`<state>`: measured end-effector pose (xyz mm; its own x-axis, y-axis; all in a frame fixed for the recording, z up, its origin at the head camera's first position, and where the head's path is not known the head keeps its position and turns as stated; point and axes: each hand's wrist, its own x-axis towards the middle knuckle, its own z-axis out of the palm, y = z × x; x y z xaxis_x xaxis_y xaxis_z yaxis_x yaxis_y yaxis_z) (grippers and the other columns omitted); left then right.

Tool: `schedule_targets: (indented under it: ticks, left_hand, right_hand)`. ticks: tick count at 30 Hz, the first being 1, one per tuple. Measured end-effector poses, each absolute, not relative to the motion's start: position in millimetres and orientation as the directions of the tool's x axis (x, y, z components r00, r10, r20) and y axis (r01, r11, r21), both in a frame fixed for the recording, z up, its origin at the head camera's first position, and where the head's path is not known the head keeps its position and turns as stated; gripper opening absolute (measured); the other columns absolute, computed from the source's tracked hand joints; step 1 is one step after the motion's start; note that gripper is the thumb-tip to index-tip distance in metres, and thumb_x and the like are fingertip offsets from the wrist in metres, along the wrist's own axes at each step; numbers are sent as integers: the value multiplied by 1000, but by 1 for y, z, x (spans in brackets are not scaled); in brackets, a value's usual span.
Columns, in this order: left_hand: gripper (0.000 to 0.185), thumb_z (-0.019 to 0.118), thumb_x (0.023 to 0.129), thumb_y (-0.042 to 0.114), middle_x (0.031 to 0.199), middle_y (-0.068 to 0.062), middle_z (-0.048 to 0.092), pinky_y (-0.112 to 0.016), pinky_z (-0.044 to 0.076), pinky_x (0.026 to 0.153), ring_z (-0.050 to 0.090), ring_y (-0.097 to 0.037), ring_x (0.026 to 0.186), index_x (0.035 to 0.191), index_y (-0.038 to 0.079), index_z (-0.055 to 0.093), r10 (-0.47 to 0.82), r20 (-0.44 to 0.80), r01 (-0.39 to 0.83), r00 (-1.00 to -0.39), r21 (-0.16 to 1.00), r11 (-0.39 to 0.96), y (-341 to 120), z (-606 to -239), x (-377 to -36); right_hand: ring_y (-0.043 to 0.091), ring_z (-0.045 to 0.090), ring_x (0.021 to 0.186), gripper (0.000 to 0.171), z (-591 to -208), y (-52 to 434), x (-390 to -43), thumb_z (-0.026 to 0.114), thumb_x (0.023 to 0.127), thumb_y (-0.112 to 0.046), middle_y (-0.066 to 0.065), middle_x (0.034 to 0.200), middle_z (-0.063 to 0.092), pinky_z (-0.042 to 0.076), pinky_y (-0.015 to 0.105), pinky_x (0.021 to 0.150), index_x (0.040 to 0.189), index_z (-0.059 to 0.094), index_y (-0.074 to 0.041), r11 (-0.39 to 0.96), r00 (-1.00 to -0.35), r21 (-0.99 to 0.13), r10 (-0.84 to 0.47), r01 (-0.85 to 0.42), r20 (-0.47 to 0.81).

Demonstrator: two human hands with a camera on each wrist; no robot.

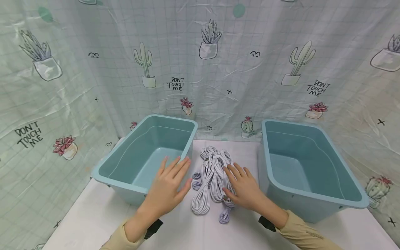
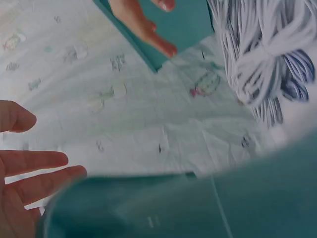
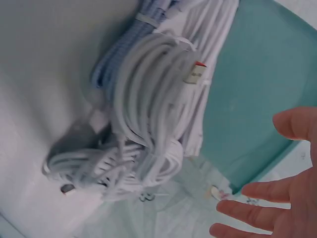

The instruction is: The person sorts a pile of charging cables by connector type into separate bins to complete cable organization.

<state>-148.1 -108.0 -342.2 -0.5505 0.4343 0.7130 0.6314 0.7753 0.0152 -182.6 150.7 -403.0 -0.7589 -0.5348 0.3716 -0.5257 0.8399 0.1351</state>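
Nearest the camera, two beige sleeves are seen entering from the lower edge, each ending in a hand laid palm-down with straight, slightly spread fingers, nothing being gripped. The right hand [image 1: 245, 187] is rested on the right flank of a heap of coiled cables [image 1: 210, 177], its fingertips lying over the white coils. The left hand [image 1: 170, 185] is held just beside the heap on its left, over the near right corner of the left bin [image 1: 125, 154], and contact with either cannot be told; in the left wrist view the fingers [image 2: 34, 161] are shown open above the bin's rim [image 2: 163, 201]. The cables are gathered into several long hanks, white and pale lilac, whose long axis runs away from the person, from the table's near middle toward the curtain. The heap is thus placed between the two hands and between the two teal bins. In the right wrist view a bundled white hank [image 3: 148, 106] with a small labelled plug is seen close to the open right fingers [image 3: 267, 213]. Outward of the right hand stands the right bin [image 1: 312, 166], empty like the left. Behind everything a cactus-printed curtain [image 1: 218, 69] is hung, and a white table [image 1: 93, 222] carries it all.
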Motion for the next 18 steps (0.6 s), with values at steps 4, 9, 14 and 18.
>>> schedule_targets:
  ticks: [4,9,14,18]
  left_hand:
    - [42,43,90,31,118,-11,60,-53,24,106,54,-32,112,118,3,57,364,742,604,-564,70,794,-131,-343,-148]
    - [47,39,92,37,118,-11,60,-46,17,111,53,-33,112,118,3,57,317,752,575,-578,100,812,-162,-345,-151]
    - [43,47,89,33,123,-11,57,-45,13,113,48,-33,118,123,6,54,326,725,567,-606,107,817,-189,-346,-155]
    - [44,54,86,28,126,-11,55,-48,13,112,44,-33,121,126,10,52,337,684,551,-647,114,827,-207,-350,-158]
  right_hand:
    - [36,43,121,64,-412,150,-186,57,80,-43,15,128,50,38,55,94,129,45,-4,848,-768,129,-523,-515,369]
    - [37,43,121,64,-421,148,-189,55,81,-45,15,127,50,37,55,95,130,44,-6,862,-791,104,-498,-496,356]
    - [37,42,122,63,-427,146,-190,52,83,-46,16,128,49,36,55,96,131,43,-5,867,-807,98,-491,-488,326]
    - [36,44,119,63,-433,144,-192,53,82,-47,17,126,50,38,54,92,129,46,-5,859,-796,132,-510,-496,327]
